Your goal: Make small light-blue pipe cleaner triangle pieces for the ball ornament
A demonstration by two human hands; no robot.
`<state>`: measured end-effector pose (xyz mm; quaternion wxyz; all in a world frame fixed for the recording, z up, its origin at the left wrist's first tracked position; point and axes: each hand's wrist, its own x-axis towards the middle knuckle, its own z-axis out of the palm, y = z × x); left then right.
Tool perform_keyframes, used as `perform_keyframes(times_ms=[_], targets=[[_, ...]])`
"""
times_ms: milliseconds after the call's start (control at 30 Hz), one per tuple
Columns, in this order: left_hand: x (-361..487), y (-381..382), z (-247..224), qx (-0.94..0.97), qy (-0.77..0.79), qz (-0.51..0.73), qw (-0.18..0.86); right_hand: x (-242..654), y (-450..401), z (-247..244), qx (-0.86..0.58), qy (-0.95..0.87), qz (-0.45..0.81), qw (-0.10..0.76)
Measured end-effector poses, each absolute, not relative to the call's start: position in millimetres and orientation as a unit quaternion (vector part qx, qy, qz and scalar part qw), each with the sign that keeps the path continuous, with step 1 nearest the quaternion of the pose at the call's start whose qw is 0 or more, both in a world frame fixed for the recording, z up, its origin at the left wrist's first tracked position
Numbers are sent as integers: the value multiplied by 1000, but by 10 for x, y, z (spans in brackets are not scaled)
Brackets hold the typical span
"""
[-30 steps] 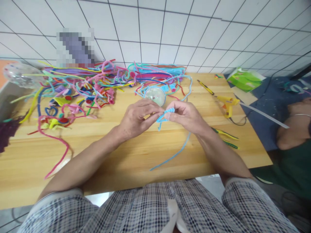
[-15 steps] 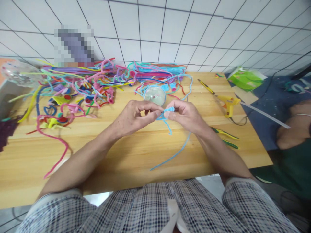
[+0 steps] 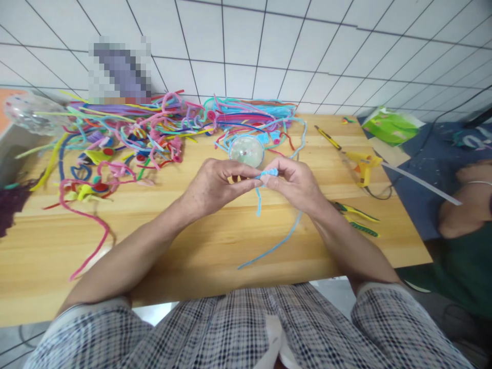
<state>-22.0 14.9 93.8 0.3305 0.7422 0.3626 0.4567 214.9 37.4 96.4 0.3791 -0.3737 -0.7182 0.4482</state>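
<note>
Over the middle of the wooden table, my two hands meet around a small coiled light-blue pipe cleaner piece (image 3: 271, 172). My left hand (image 3: 217, 185) pinches its left end between thumb and fingers. The right end is held by my right hand (image 3: 295, 183), thumb on the near side. A short light-blue end (image 3: 259, 202) hangs down between the hands. Just beyond them sits a clear round ball (image 3: 246, 151). One long blue pipe cleaner (image 3: 274, 247) lies on the table below my right hand.
Colourful pipe cleaners (image 3: 134, 128) are heaped at the back left. At right lie a yellow cutter (image 3: 327, 137), a yellow glue gun (image 3: 363, 166) with its cord, and green-yellow pliers (image 3: 357, 211). A person's arm (image 3: 463, 202) is at the far right, beyond the table (image 3: 407, 241).
The hanging light-blue end has swung left and now points more straight down. My left thumb and fingers have shifted slightly on the blue piece.
</note>
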Motion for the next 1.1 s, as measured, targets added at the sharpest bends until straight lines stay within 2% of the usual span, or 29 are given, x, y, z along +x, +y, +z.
perform_keyframes(times_ms=[167, 567, 900, 1100], targets=[[-186, 133, 934, 734, 378, 465, 320, 2140, 349, 977, -377, -722, 426, 394], [-160, 125, 946, 700, 396, 461, 375, 2110, 322, 925, -394, -689, 452, 408], [-129, 131, 889, 723, 376, 478, 327, 2116, 333, 913, -399, -690, 446, 408], [-139, 128, 905, 716, 373, 481, 342, 2114, 335, 894, -395, -678, 471, 404]])
